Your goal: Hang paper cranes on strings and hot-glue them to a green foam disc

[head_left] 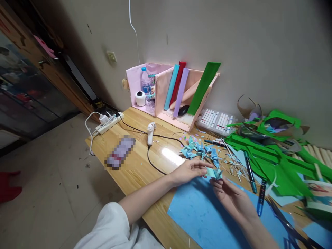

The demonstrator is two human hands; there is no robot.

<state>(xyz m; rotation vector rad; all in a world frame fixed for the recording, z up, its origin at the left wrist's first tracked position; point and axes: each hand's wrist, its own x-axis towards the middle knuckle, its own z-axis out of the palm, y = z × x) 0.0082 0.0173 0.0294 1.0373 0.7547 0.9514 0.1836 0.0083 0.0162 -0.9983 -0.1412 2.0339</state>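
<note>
My left hand [190,170] and my right hand [228,193] meet over a blue paper sheet [204,214] on the wooden table [137,166]. Both pinch a small light-blue folded paper piece [214,173] between their fingertips. Just beyond it lie several folded blue paper cranes [201,150]. My left forearm reaches in from a white sleeve at the bottom.
A glue gun [150,132] with a black cord lies mid-table, a power strip [109,123] and a phone [120,152] to its left. A pink organizer [168,93] with paper rolls and a bottle stands by the wall. Markers, green paper scraps [272,155] and pens crowd the right.
</note>
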